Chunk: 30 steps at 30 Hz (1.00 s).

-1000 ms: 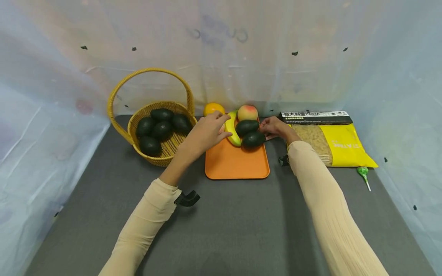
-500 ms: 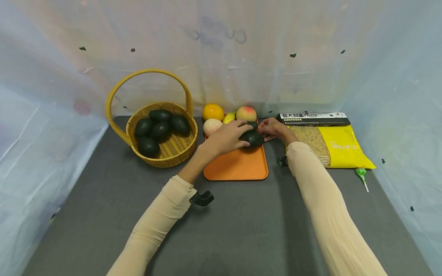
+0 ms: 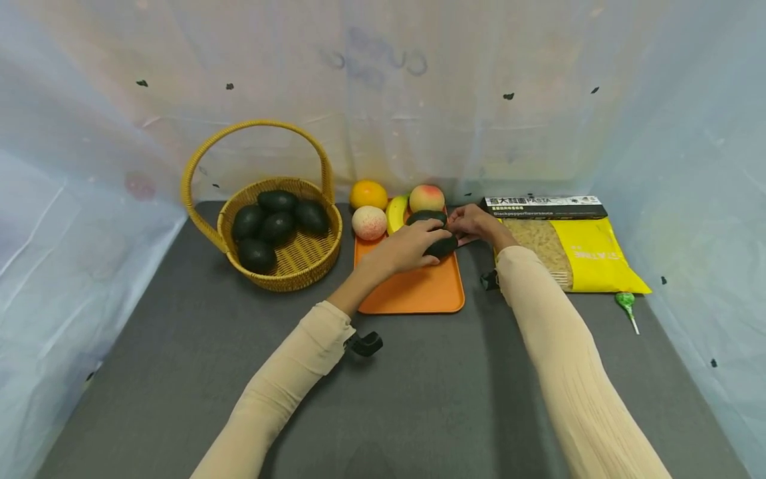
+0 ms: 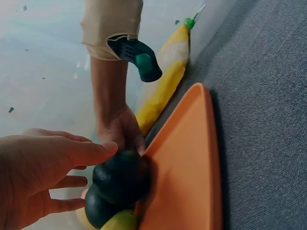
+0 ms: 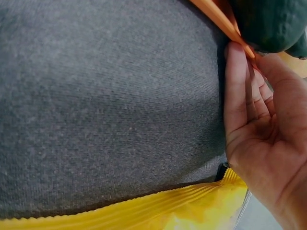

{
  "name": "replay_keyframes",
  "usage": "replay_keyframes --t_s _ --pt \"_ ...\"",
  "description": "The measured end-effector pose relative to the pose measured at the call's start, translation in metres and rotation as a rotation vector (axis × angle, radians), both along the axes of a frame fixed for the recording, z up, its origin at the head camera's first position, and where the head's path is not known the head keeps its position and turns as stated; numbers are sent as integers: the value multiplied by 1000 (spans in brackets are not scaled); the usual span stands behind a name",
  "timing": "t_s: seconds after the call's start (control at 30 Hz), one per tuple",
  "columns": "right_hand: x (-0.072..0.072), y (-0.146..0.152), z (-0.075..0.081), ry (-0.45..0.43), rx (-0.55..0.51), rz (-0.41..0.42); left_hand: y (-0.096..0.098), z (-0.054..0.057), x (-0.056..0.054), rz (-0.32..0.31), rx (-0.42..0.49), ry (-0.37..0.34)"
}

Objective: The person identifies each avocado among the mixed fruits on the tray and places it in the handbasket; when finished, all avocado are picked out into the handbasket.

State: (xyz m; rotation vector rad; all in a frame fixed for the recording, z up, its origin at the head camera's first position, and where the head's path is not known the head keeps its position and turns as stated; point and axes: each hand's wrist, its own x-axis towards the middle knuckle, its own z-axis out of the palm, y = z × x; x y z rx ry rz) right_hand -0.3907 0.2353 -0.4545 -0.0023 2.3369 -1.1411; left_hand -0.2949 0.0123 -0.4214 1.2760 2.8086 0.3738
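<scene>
My left hand (image 3: 405, 251) reaches over the front dark green avocado (image 3: 441, 247) on the orange tray (image 3: 413, 296). In the left wrist view its fingers are extended and spread, with the thumb tip right at the avocado (image 4: 127, 175). A second avocado (image 3: 427, 216) lies just behind the first. At the tray's right side my right hand (image 3: 474, 221) pinches the rim (image 5: 218, 17), thumb on the inner side and fingers outside. Also on the tray are a banana (image 3: 395, 214), a pink-topped peach (image 3: 427, 198), a pale speckled round fruit (image 3: 369, 223) and an orange (image 3: 368, 194).
A yellow wicker basket (image 3: 287, 282) with a tall handle, holding several avocados (image 3: 277, 228), stands left of the tray. To the right lie a yellow pasta bag (image 3: 601, 256), a black pasta box (image 3: 544, 207) and a green lollipop (image 3: 625, 301). Plastic sheeting surrounds the grey table.
My left hand has moved right, from above the banana and speckled fruit to the front avocado. The right hand stays at the tray's right rim.
</scene>
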Motion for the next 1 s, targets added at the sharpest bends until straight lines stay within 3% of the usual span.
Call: replay_keyframes --t_s 0.23,0.43,0.7,1.0 --pt "1 2 0 6 13 2 9 -8 -1 -16 -42 15" --pt "5 0 7 -15 6 5 12 -13 2 -32 -12 38" --pt "17 -8 31 -73 -19 2 12 -15 3 21 -8 76" --pt "18 -9 31 -60 -20 0 10 -22 5 38 14 68"
